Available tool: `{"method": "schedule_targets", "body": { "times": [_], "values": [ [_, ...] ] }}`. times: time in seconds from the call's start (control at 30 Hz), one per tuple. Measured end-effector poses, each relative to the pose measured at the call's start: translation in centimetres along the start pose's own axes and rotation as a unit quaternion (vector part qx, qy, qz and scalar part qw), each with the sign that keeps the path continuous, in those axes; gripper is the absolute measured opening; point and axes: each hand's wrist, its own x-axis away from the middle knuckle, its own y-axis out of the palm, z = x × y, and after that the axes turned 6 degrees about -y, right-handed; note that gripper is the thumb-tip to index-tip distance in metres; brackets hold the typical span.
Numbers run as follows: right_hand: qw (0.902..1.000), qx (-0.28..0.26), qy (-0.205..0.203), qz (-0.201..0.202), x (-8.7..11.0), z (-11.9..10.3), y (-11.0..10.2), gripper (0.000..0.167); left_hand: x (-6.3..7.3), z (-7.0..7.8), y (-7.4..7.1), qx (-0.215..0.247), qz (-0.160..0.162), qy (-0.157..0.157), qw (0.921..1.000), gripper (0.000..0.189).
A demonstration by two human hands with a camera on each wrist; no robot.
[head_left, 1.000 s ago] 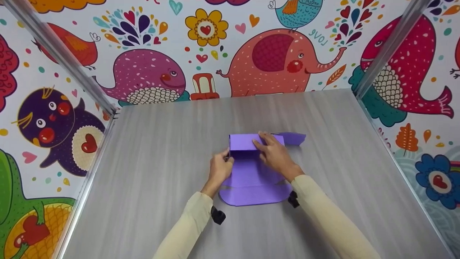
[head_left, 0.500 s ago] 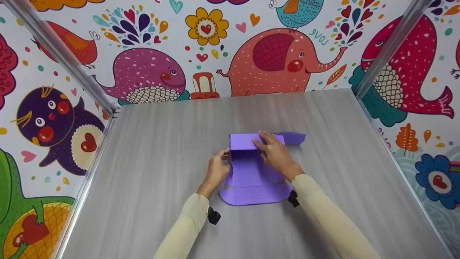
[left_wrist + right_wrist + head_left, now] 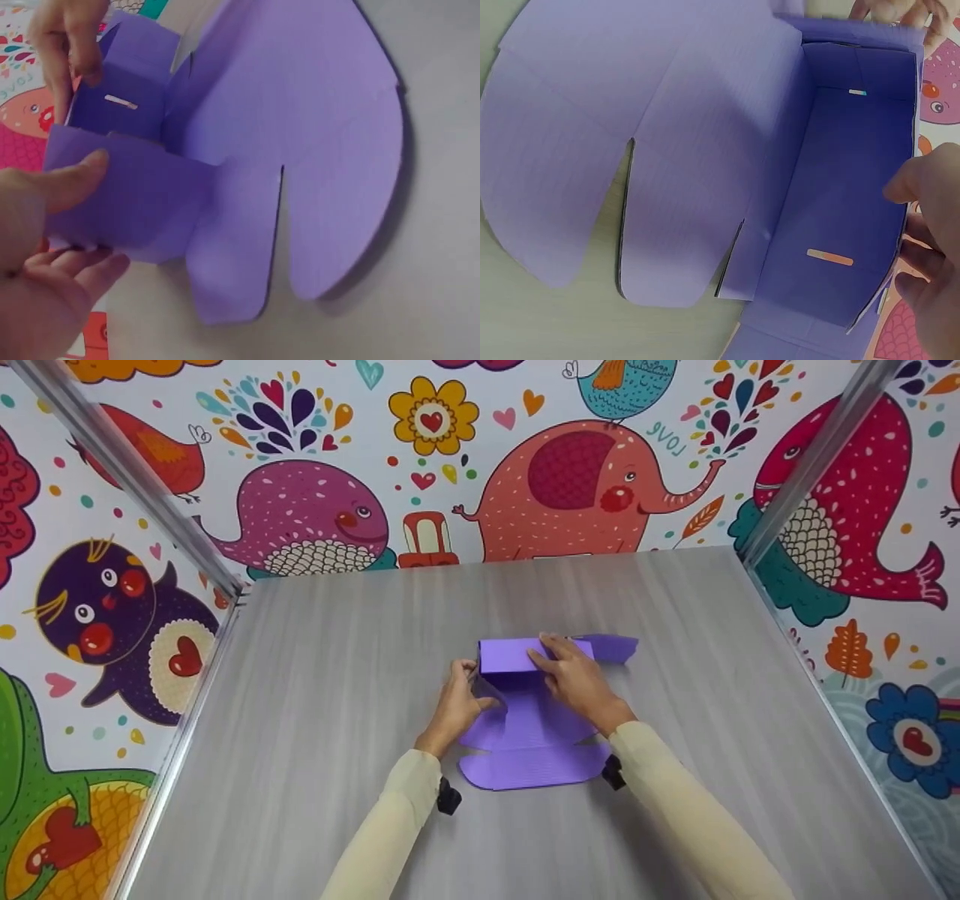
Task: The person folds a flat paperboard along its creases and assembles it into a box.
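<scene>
A partly folded purple cardboard box (image 3: pixel 532 769) lies on the table, its back wall (image 3: pixel 506 656) standing up and folded over at the top. My left hand (image 3: pixel 452 706) pinches the box's left side panel (image 3: pixel 150 195), thumb on one face and fingers behind it. My right hand (image 3: pixel 577 679) holds the top of the back wall, with the thumb inside and the fingers outside in the right wrist view. Slots (image 3: pixel 829 257) show in the inner wall. At the right end a side flap (image 3: pixel 616 649) sticks outward. The wide lid part with rounded flaps (image 3: pixel 562 187) lies toward the body.
The grey wood-grain table (image 3: pixel 337 675) spreads around the box. Walls with cartoon animal prints (image 3: pixel 562 495) rise at the back and sides, with metal posts (image 3: pixel 810 465) at the corners. A small black wrist camera (image 3: pixel 448 796) hangs by the left sleeve.
My left hand first loosens and shifts slightly outward, then comes back onto the left side panel, which now leans inward over the base. The right hand stays on the back wall.
</scene>
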Motion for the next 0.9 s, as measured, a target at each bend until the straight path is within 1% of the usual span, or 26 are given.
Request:
{"method": "schedule_targets", "body": {
  "times": [0.03, 0.13, 0.23, 0.33, 0.53, 0.7, 0.9],
  "values": [
    [1.0, -0.002, 0.0, -0.002, 0.0, 0.0, 0.0, 0.045, -0.1, 0.1, 0.2, -0.009, 0.011, 0.004, 0.9999, 0.071],
    [1.0, -0.002, 0.0, -0.003, -0.1, 0.0, -0.2, 0.045, -0.3, 0.3, 0.6, -0.061, 0.044, 0.017, 0.997, 0.079],
    [1.0, 0.001, 0.002, -0.004, -0.1, 0.0, -0.3, 0.044, -0.5, 0.5, 0.9, -0.12, 0.071, 0.031, 0.9898, 0.086],
    [0.9999, 0.005, 0.002, -0.01, -0.1, 0.0, -0.3, 0.044, -0.6, 0.5, 1.3, -0.153, 0.096, 0.035, 0.983, 0.086],
    [0.9999, 0.003, 0.003, -0.016, -0.2, -0.2, -0.5, 0.043, -1.0, 0.4, 1.9, -0.167, 0.138, 0.025, 0.976, 0.077],
    [0.9999, 0.002, -0.004, -0.009, -0.2, -0.1, -0.4, 0.042, -1.3, 0.5, 2.4, -0.181, 0.174, 0.014, 0.9679, 0.067],
    [1.0, 0.0, -0.004, -0.007, -0.1, -0.2, -0.3, 0.042, -1.6, 0.5, 2.7, -0.187, 0.214, 0.021, 0.9585, 0.04]
  ]
}}
